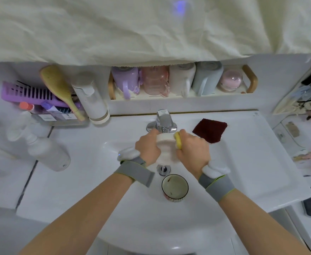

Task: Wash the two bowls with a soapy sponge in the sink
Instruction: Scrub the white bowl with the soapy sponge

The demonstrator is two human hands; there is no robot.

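A white bowl (166,147) is held upside down over the white sink (224,181), just below the chrome tap (163,123). My left hand (147,149) grips its left side. My right hand (192,150) presses a yellow sponge (178,141) against the bowl's right side near its base. A second bowl (175,187), cream inside with a dark rim and patterned red outside, stands upright in the basin near the drain (163,169). Both wrists wear grey bands.
A dark red cloth (210,130) lies on the sink's rim right of the tap. A white spray bottle (40,144) and a white dispenser (92,100) stand at the left. A tray of upturned cups (169,81) sits behind the tap.
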